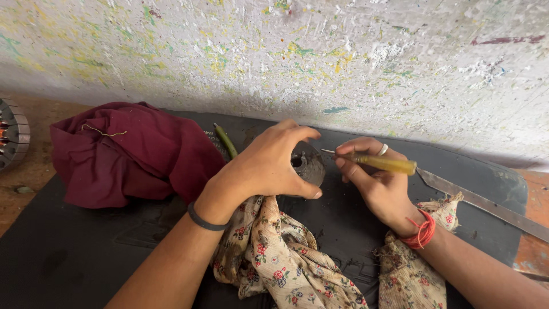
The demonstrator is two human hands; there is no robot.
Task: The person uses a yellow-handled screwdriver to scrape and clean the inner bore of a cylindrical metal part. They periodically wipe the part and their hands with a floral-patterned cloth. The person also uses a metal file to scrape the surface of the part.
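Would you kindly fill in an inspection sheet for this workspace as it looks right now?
Surface: black mat on a brown floor.
Job's things: dark round metal part; yellow-handled screwdriver, tip at the part.
Clutter: maroon cloth, floral rag, long metal blade, green stick.
Grippers: left hand cups the part; right hand holds the screwdriver.
Cables: nothing seen.
Surroundings: paint-flecked white wall; ribbed metal piece at left edge.

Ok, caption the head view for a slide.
Left hand steadies a round metal part while right hand holds a yellow-handled screwdriver to it.
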